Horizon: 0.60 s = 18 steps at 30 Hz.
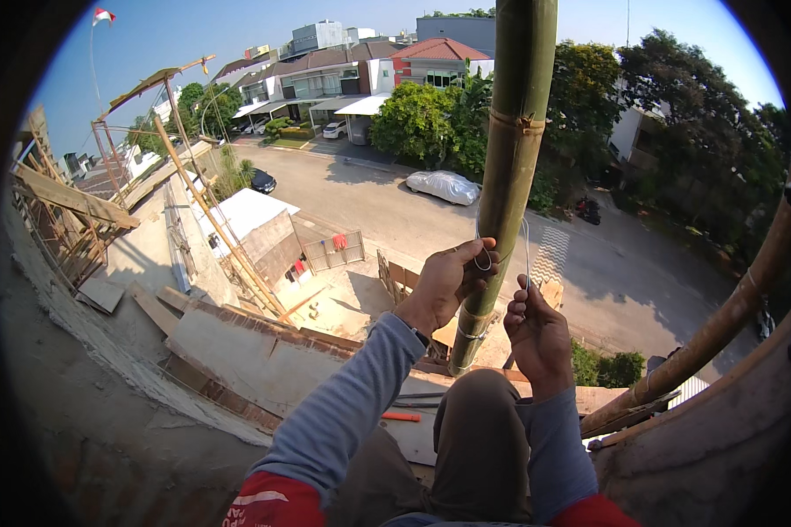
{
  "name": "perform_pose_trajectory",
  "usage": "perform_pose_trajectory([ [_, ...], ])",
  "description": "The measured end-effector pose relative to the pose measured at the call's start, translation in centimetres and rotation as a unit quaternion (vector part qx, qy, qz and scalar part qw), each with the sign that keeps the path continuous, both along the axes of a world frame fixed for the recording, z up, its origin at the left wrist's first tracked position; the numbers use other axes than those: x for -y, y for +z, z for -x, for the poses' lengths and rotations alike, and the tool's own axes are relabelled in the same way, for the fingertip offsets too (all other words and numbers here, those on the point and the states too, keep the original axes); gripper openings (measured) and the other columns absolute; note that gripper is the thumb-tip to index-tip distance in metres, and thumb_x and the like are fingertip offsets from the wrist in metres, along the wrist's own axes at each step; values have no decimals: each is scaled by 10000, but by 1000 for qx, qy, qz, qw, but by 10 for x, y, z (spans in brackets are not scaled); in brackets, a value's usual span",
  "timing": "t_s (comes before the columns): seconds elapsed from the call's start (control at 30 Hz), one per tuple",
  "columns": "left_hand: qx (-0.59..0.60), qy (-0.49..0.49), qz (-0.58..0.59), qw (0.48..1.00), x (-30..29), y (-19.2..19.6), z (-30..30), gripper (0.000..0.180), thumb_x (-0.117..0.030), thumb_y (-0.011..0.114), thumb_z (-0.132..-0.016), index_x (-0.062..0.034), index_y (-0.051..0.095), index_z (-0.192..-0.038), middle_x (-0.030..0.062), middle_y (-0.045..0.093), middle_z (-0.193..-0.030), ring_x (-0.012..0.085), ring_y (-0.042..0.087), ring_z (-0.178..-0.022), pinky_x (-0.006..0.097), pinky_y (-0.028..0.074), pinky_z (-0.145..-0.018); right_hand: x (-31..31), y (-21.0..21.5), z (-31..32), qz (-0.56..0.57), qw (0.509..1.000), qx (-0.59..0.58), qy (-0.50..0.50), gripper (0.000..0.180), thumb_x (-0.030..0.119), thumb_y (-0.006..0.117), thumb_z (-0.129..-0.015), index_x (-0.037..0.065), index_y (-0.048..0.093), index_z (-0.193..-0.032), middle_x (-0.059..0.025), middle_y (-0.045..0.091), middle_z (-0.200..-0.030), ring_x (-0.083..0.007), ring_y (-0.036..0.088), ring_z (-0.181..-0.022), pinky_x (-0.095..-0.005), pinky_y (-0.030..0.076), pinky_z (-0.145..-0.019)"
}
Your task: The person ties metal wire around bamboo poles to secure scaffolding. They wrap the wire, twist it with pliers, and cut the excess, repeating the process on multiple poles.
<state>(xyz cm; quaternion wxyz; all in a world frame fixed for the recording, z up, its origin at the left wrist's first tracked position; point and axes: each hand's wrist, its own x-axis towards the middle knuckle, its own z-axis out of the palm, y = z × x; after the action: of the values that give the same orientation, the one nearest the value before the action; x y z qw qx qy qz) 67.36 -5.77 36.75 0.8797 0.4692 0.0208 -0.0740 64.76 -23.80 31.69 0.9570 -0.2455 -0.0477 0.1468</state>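
Note:
A thick upright bamboo pole (511, 167) stands in front of me. My left hand (448, 279) is at the pole's left side, thumb and fingers pinched on a thin pale wire (483, 263) that bends into a small loop. To the right of the pole, my right hand (538, 338) has its fingers curled and pinched on the wire's other end, which rises past the pole. How the wire runs behind the pole is hidden. Lower down, another wire binding (472, 334) circles the bamboo. My bent knee (479, 408) is below my hands, close to the pole's foot.
A tool with an orange handle (402, 416) lies on the boards by my legs. Another bamboo pole (721, 351) slants at the right. Wooden formwork boards (255, 356) line the ledge at left. Far below are a yard and a street (360, 198) with a covered car (444, 186).

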Motion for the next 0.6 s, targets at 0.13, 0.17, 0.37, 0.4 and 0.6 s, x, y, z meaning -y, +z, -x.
perform_pose_trajectory([
  [0.13, 0, -16, 20, 1000, -1, -4, 3, 269, -243, 560, -1041, -69, 649, -1226, -22, 701, -978, 83, 668, -895, 231, 496, -754, 13, 16, -11, -9, 999, 33, 8, 288, 149, 478, -1058, -21, 537, -1282, -26, 603, -950, -107, 551, -814, -242, 480, -730],
  [0.17, 10, -24, 37, 999, 0, -6, 4, 272, -242, 555, -1045, -68, 642, -1234, -25, 700, -979, 84, 669, -899, 231, 500, -760, 17, 19, -18, 0, 999, 39, -3, 289, 142, 482, -1052, -29, 538, -1279, -30, 610, -959, -109, 558, -820, -246, 478, -733],
  [0.37, 11, -26, 92, 995, 14, -13, 7, 299, -269, 534, -1059, -79, 603, -1280, -8, 685, -1038, 93, 666, -950, 217, 526, -800, 61, 24, -51, 100, 988, 108, -40, 267, 125, 518, -1028, -49, 567, -1226, 0, 581, -852, -75, 507, -722, -219, 422, -637],
  [0.4, 17, -26, 91, 995, 17, -14, 8, 309, -279, 537, -1058, -84, 598, -1290, 1, 679, -1055, 99, 662, -981, 218, 528, -803, 65, 23, -57, 111, 989, 66, -72, 267, 124, 520, -1027, -50, 568, -1223, 3, 574, -838, -70, 497, -710, -217, 414, -628],
  [0.6, 15, -13, 96, 995, 29, -14, 13, 318, -285, 542, -1055, -79, 608, -1289, 15, 693, -1076, 111, 664, -1005, 235, 530, -812, 53, 27, -54, 145, 980, 118, -68, 237, 116, 558, -1014, -56, 607, -1170, 7, 564, -808, -64, 478, -671, -220, 396, -597],
])
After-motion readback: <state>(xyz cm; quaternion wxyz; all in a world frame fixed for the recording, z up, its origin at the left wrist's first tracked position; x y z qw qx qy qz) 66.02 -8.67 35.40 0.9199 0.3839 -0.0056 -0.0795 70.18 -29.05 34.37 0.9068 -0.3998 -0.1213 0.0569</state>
